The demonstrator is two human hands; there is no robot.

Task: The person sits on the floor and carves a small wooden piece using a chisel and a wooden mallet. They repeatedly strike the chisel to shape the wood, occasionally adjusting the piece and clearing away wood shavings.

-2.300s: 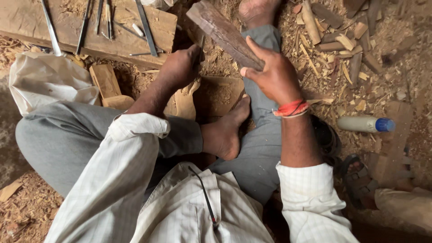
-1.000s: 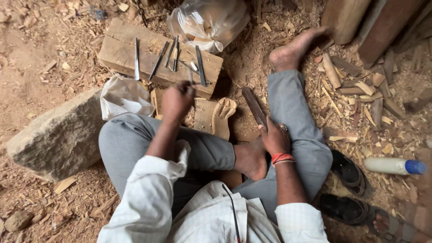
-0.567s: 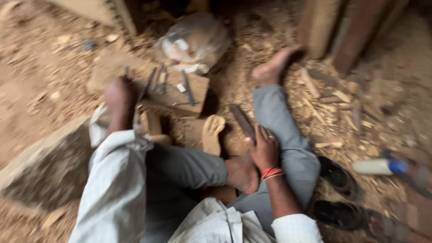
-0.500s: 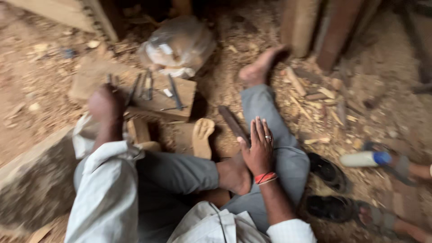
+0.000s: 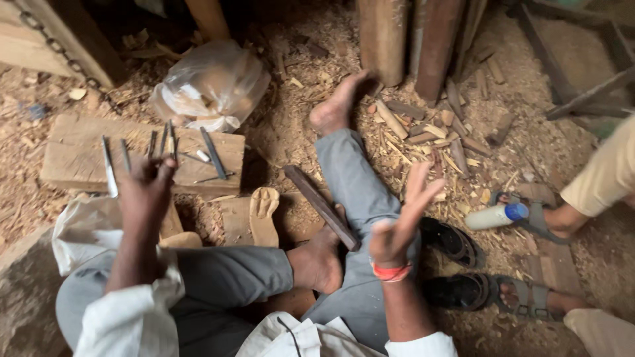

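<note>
Chisels (image 5: 165,142) at upper left on the block (image 5: 73,155): stiff, sharp, best gripped mid-shaft. Left hand (image 5: 144,192) fingers close on one; right hand (image 5: 397,228) fingers spread, empty.

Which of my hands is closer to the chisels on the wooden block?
Left. The left hand is at the chisels lying on the wooden block, fingers among them. The right hand is raised open above the outstretched leg, well off to the side.

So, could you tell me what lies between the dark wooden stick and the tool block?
In the head view, a pale carved wooden piece lies between dark stick and block.
</note>
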